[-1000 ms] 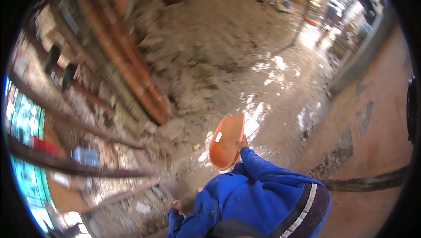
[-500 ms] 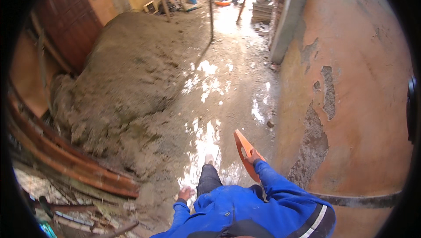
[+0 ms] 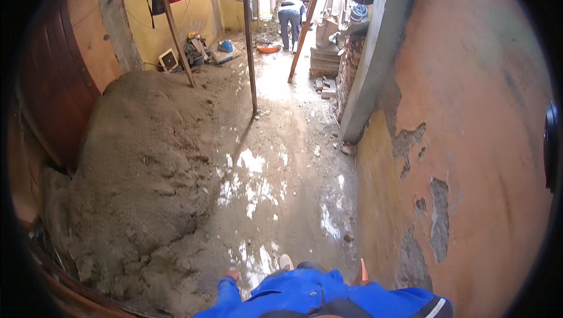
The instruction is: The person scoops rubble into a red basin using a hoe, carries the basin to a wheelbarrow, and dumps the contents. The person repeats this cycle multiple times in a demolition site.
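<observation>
My left hand (image 3: 233, 273) hangs by my side at the lower edge, small in the picture, with its fingers loosely apart and nothing seen in it. Below it is the blue sleeve (image 3: 226, 292) of my jacket. On my other side the narrow tip of an orange flat tool (image 3: 363, 271) sticks up past my jacket. My right hand (image 3: 356, 280) is around it, mostly hidden by my body; the earlier picture shows it gripping the tool at a slot. One shoe (image 3: 286, 261) shows ahead of me on the wet floor.
A big sand heap (image 3: 146, 160) fills the left side. A thin upright pole (image 3: 250, 54) and slanted wooden props (image 3: 308, 22) stand ahead. A peeling wall (image 3: 469, 142) runs along my right. Farther off, a person (image 3: 290, 20) bends over near an orange basin (image 3: 268, 49) and stacked material (image 3: 326, 60).
My view has tilted up, so the far passage shows more and my hands have dropped to the lower edge. Most of the orange tool has gone out of sight. The distant person is now bent over.
</observation>
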Demonstrator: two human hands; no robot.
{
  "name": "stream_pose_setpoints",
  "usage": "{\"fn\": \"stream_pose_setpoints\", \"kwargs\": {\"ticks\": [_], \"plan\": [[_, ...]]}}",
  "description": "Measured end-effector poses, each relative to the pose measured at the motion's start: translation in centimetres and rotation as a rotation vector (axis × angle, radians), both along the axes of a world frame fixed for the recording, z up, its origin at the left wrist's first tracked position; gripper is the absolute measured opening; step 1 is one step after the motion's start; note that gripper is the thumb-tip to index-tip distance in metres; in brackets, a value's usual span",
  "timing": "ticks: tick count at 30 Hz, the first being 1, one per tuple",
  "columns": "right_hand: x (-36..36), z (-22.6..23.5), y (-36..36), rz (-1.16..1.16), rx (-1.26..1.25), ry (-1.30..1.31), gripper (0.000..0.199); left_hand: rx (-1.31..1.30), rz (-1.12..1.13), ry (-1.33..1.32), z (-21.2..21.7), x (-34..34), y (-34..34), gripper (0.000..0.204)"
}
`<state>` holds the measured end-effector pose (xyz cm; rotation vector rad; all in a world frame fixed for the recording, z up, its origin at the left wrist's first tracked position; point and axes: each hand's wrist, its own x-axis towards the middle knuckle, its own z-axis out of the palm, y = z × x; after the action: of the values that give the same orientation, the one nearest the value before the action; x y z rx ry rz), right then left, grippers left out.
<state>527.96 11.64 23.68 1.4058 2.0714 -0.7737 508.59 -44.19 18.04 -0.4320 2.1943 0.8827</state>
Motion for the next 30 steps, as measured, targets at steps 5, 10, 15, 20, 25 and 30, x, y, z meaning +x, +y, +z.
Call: {"fn": "stream_pose_setpoints", "kwargs": {"ticks": [5,10,15,20,25,30], "plan": [[-17.8,1.7,1.9,-0.038,0.025,0.055,0.071,0.349,0.142,0.413,5.5,-29.6,9.7,0.023],[-34.5,-0.2,5.0,-0.085,0.054,0.064,0.07,0.591,0.067,0.599,11.1,-44.6,21.2,0.027],[-53.2,-1.9,7.3,-0.029,0.07,0.157,0.07,0.447,0.052,0.281,4.8,-47.2,17.8,0.034],[-72.1,-2.0,11.8,0.096,0.118,0.354,0.069,0.086,0.08,-0.293,0.5,-47.0,9.5,0.025],[-92.4,2.9,12.4,0.347,0.037,0.214,0.067,0.187,0.852,-0.271,1.9,-52.8,7.3,0.029],[-105.4,6.2,8.4,0.563,0.008,0.055,0.069,0.172,0.733,-0.257,5.9,-67.1,10.2,0.029]]}}
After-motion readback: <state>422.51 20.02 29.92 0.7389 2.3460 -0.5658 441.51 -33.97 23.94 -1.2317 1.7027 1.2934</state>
